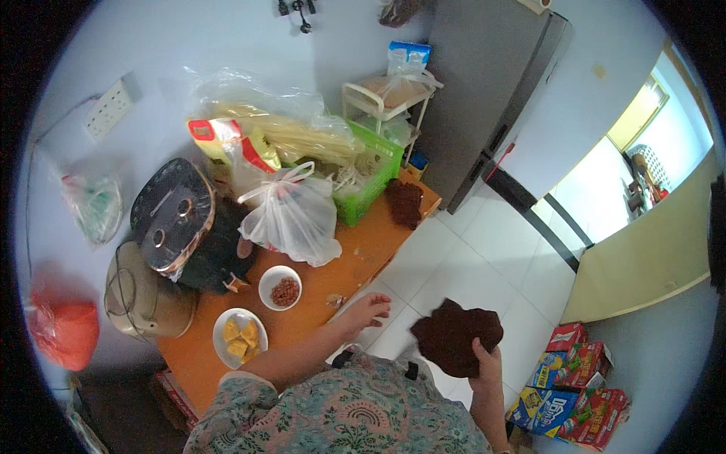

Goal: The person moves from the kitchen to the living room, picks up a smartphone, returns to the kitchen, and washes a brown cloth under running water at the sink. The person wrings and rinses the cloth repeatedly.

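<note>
A dark brown cloth (pixel 451 338) hangs from my right hand (pixel 486 365), which pinches it by its right edge over the tiled floor. My left hand (pixel 366 314) hovers by the front edge of the orange table (pixel 321 291), fingers loosely curled and apart, with nothing in them. Left of it on the table stand a white bowl (pixel 265 287) of small reddish-brown pieces (pixel 285 292) and a white plate (pixel 219 334) with several yellow chunks (pixel 240 340). My left forearm covers part of the plate's near side. Another dark brown cloth (pixel 404 203) lies at the table's far end.
A black rice cooker (pixel 178 219), a beige cooker (pixel 140 299), a knotted white plastic bag (pixel 295 216) and a green basket (pixel 367 189) crowd the table's back. Beyond are a white rack (pixel 382 110) and grey fridge (pixel 484 83). Colourful cartons (pixel 571 390) are stacked at lower right.
</note>
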The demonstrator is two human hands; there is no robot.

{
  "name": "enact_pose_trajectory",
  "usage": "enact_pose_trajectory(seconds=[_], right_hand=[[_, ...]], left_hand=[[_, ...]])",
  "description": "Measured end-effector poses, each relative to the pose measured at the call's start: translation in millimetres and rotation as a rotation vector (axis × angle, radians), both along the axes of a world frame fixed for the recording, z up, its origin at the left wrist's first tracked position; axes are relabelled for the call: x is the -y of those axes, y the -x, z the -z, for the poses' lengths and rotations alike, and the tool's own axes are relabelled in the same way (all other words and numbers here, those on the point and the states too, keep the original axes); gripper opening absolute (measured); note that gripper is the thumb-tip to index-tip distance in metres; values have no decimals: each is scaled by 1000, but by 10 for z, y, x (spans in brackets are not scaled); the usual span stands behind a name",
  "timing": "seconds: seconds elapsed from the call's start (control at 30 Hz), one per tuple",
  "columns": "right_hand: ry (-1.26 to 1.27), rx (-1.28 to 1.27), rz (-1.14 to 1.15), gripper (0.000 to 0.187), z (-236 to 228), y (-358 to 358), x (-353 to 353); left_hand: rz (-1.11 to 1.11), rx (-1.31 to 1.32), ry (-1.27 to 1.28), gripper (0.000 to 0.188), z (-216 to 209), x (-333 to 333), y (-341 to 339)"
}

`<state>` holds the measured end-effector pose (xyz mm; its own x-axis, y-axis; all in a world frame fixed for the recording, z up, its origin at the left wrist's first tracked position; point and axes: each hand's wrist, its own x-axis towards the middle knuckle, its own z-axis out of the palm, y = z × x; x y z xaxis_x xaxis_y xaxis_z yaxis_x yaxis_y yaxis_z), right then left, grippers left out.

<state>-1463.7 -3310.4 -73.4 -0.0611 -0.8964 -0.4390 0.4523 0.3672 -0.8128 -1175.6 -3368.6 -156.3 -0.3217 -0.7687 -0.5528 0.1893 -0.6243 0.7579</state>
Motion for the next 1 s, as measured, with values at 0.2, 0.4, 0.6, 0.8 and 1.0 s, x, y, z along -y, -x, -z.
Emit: enact_pose_trajectory(seconds=[0.2, 0.4, 0.6, 0.8, 1.0], right_hand=[[59, 34, 63, 43, -46, 472, 639], [58, -22, 46, 39, 243, 1112, 1588], [21, -66, -81, 36, 53, 1592, 2501], [-139, -69, -208, 36, 283, 2052, 3118], [-165, 94, -252, 43, 400, 1775, 3640]], left_hand=[[-43, 182, 122, 46, 330, 979, 80], [-53, 1111, 545, 84, 1077, 2485, 363], [-65, 1395, 22, 105, 811, 3450, 804], [-151, 1404, -65, 78, 903, 3573, 880], [-674, -402, -235, 44, 534, 3306, 920]])
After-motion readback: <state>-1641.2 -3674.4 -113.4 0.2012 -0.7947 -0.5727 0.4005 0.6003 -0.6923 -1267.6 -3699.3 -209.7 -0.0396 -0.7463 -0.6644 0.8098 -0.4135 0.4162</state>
